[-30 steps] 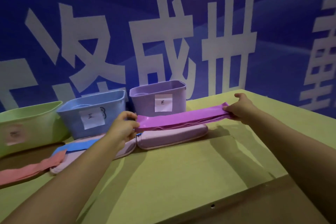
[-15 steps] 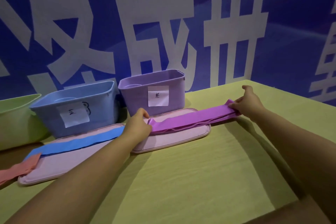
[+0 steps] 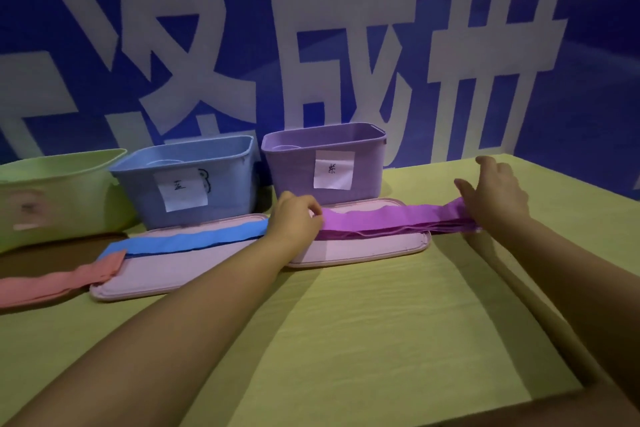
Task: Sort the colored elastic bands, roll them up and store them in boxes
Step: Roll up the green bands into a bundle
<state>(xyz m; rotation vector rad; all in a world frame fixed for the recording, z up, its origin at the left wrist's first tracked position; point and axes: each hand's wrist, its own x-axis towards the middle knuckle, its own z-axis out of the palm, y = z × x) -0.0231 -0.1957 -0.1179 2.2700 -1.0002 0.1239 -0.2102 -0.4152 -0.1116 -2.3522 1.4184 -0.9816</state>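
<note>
The purple band (image 3: 388, 218) lies stretched flat across the pink lid (image 3: 363, 250) directly in front of the purple box (image 3: 294, 177), its right end running off the lid onto the yellow-green table (image 3: 346, 340). The left hand (image 3: 294, 222) pinches the band's left end with curled fingers, while the right hand (image 3: 495, 198) rests above the right end with fingers spread and relaxed; contact there cannot be confirmed. To the left, a blue band (image 3: 194, 239) lies on a second lid (image 3: 166, 270) before the blue box (image 3: 138, 184), beside a pink band (image 3: 52, 284) and a green box (image 3: 69, 191).
</note>
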